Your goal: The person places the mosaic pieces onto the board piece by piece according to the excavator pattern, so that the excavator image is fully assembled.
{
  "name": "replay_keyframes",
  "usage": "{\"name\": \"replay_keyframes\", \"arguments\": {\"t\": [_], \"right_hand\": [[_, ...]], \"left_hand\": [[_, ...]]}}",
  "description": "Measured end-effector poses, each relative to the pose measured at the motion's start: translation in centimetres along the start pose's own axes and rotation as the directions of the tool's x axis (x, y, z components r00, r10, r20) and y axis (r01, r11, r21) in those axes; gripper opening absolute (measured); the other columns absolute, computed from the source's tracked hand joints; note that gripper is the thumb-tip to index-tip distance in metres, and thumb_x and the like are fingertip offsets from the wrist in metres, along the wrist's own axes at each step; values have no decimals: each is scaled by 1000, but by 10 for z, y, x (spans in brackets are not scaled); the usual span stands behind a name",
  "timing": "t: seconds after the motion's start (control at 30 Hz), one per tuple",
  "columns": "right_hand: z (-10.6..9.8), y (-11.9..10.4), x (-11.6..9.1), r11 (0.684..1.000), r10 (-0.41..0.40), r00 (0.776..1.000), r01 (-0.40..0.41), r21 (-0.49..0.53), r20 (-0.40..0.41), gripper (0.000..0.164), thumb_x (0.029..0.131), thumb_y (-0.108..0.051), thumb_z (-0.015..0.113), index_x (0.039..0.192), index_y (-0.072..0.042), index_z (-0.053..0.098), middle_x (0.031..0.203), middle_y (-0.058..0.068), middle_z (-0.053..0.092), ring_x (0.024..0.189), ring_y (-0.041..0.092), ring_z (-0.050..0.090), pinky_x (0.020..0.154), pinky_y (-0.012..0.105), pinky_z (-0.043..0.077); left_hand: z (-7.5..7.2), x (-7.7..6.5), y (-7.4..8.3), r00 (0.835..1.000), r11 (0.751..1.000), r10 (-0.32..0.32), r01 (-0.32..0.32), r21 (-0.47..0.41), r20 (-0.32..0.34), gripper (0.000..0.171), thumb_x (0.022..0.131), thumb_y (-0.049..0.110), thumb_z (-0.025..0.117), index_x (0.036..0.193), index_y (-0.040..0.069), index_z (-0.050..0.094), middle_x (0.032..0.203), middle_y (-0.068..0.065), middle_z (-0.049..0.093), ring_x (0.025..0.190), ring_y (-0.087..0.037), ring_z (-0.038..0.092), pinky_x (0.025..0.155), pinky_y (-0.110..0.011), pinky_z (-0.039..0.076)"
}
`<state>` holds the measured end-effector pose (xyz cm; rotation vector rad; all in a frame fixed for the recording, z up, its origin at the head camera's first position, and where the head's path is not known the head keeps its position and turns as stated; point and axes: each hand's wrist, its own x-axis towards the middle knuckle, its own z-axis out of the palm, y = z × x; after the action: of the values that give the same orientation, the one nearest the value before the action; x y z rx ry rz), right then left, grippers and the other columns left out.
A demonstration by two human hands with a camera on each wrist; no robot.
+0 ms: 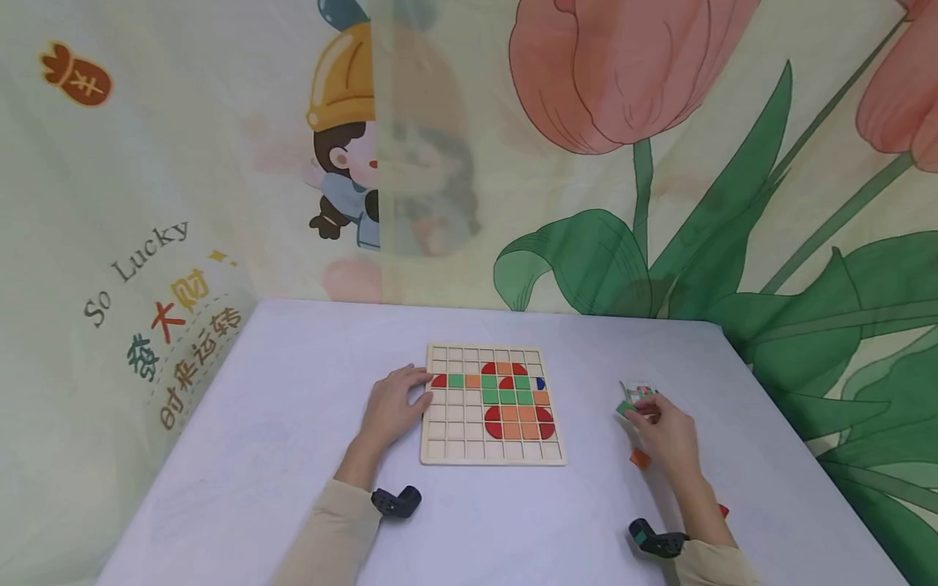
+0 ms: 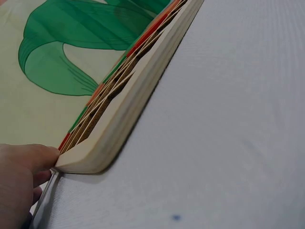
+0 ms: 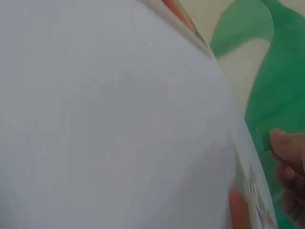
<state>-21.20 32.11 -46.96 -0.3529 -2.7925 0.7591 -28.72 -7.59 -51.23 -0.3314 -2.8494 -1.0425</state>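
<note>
A wooden grid board (image 1: 456, 449) lies on the white table, partly filled with red, green, orange and blue tiles. My left hand (image 1: 394, 403) rests against its left edge, finger and thumb touching the frame. The left wrist view shows the fingertips at the board's corner (image 2: 78, 162). To the right of the board, my right hand (image 1: 665, 431) pinches a green square tile (image 1: 624, 408) between thumb and finger, raised above the table. Behind that hand is a small patterned card (image 1: 641, 391), partly covered by the fingers.
An orange tile (image 1: 640, 458) lies on the table (image 1: 498, 521) beside the right hand. A red piece (image 1: 724, 510) shows partly from behind the right forearm. A printed curtain (image 1: 440, 285) hangs behind the table.
</note>
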Motion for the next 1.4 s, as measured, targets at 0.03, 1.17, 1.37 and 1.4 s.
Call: {"name": "replay_keyframes", "arguments": {"t": [0.03, 1.17, 1.37, 1.4], "right_hand": [[9, -15, 1, 999, -8, 1000, 7, 32, 16, 21, 85, -16, 71, 99, -3, 63, 93, 15, 69, 81, 24, 61, 60, 23, 45], [134, -215, 24, 942, -331, 823, 313, 118, 462, 10, 83, -18, 73, 76, -16, 66, 74, -4, 62, 70, 12, 52, 60, 22, 45], [132, -227, 23, 907, -371, 795, 421, 4, 480, 14, 83, -13, 73, 71, -14, 65, 68, -4, 61, 67, 11, 51, 59, 22, 42], [132, -229, 23, 899, -376, 793, 437, -18, 480, 14, 82, -13, 73, 71, -14, 65, 68, -4, 61, 66, 12, 51, 59, 22, 42]], "left_hand": [[0, 0, 0, 1000, 1000, -2, 2, 2, -3, 37, 90, 29, 62, 123, 14, 63, 135, -4, 58, 136, -24, 42, 111, -52, 32], [-4, -4, -1, 999, 999, 53, -53, -1, 9, 43, 83, 23, 65, 124, 11, 63, 133, -4, 59, 135, -25, 42, 109, -53, 33], [-2, -3, -4, 996, 996, 86, -87, -15, -17, 44, 79, 19, 64, 122, 6, 64, 130, -9, 60, 132, -30, 45, 105, -56, 35], [-2, -3, -4, 996, 996, 89, -89, -15, -20, 44, 79, 19, 64, 121, 6, 64, 130, -9, 61, 131, -30, 46, 105, -56, 35]]}}
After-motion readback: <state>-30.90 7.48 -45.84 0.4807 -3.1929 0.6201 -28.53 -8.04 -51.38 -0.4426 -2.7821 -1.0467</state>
